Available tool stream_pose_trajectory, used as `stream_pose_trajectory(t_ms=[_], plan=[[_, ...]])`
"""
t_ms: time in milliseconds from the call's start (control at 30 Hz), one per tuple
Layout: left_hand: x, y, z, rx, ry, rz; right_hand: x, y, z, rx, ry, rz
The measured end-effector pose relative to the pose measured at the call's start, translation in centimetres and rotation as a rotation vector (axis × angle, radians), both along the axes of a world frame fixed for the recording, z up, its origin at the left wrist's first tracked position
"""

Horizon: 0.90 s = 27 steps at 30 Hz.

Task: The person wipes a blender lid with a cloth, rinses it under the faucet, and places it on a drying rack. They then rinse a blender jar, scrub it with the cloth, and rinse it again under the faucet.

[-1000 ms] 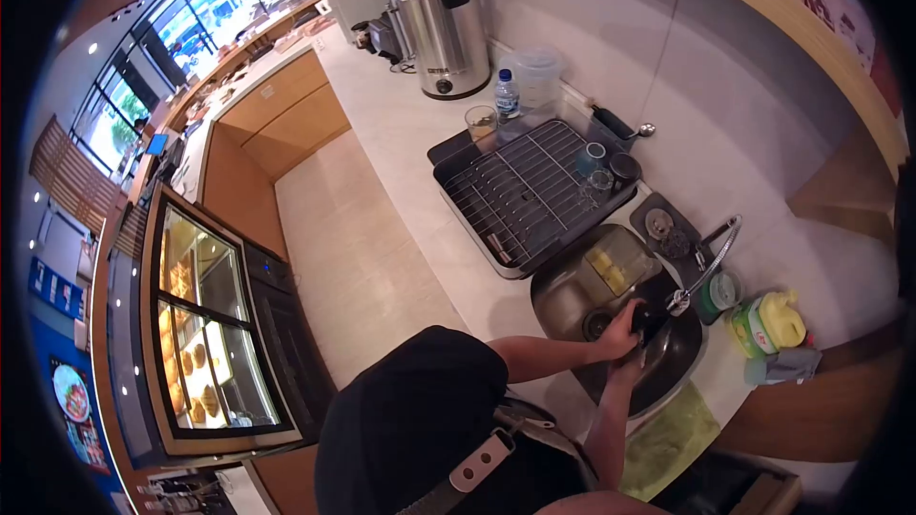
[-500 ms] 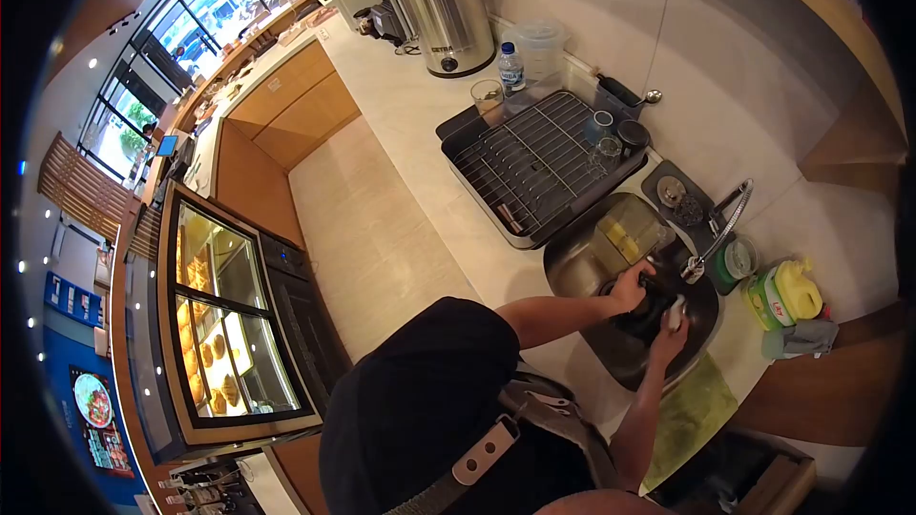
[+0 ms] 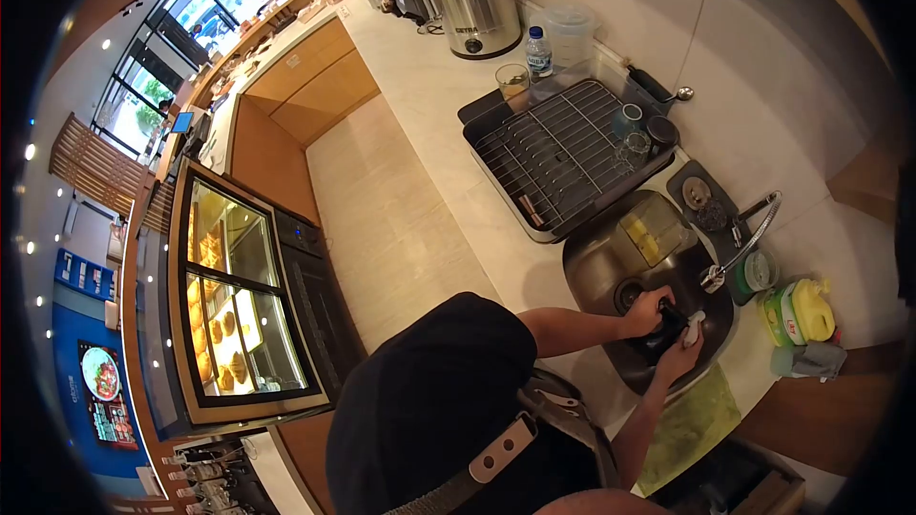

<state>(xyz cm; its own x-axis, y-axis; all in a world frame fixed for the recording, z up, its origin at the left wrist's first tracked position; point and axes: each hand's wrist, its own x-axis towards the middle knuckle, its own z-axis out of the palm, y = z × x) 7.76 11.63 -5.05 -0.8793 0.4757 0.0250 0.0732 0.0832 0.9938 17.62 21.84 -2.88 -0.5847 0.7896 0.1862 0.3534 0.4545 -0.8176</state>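
Over the dark sink (image 3: 599, 265), my left hand (image 3: 651, 313) is closed around the handle-like part of a black item (image 3: 655, 341) whose exact kind I cannot make out. My right hand (image 3: 679, 357) pinches a small whitish wad (image 3: 694, 327), possibly a cloth or sponge, against or close beside that black item. Fingers cover much of both things. Near the hands are the drain (image 3: 628, 296) and the faucet head (image 3: 712, 277). A clear container (image 3: 658, 219) with something yellow inside sits in the far part of the sink.
A dish rack (image 3: 549, 157) with a few cups stands left of the sink. Behind the faucet lies a dark tray (image 3: 706, 193). A yellow-capped detergent pouch (image 3: 797, 313) and green cloth (image 3: 692, 424) are to the right. A water bottle (image 3: 538, 55) stands beyond the rack.
The whole view has shifted slightly, with the scene sliding right. My hands have come closer together around the black item, which is now tilted differently; the whitish wad stays in my right hand.
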Motion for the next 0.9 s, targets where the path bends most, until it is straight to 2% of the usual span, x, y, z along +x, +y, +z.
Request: stream_pose_trajectory(t_ms=[133,200,300,500,600,733,767,800,833,867,900], plan=[[0.7,0.5,-1.1,-0.015,-0.017,0.177,0.6,-1.4,-0.4,-0.070,-0.053,-0.067],[-0.5,0.5,0.8,-0.047,-0.017,0.214,1.1,-1.9,-1.6,-0.022,-0.056,-0.048],[-1.0,0.4,2.6,-0.023,0.015,0.224,1.1,-2.1,-0.6,-0.075,-0.137,-0.060],[-0.7,0.5,4.2,0.029,0.071,0.199,1.1,-1.7,-0.9,-0.073,-0.101,-0.084],[-0.1,0.0,4.4,0.029,0.125,0.184,0.5,-1.7,-1.7,-0.215,-0.070,-0.221],[0.5,0.9,1.7,0.011,0.200,0.179,-0.7,0.7,-2.7,-0.113,0.101,-0.132],[0.1,1.5,-0.2,-0.007,0.331,0.239,-0.9,1.1,-2.5,-0.095,0.206,-0.037],[-0.3,1.2,1.0,-0.031,0.209,0.206,-0.5,0.5,-1.6,-0.035,0.244,0.023],[-0.9,1.7,0.4,0.061,0.287,0.229,0.3,0.2,-3.0,0.025,0.175,-0.007],[-1.2,1.3,2.9,0.107,0.202,0.196,1.0,0.0,-3.9,0.087,0.174,0.008],[-1.3,1.1,4.8,0.022,0.145,0.133,1.4,-0.9,-3.5,0.118,0.052,-0.081]])
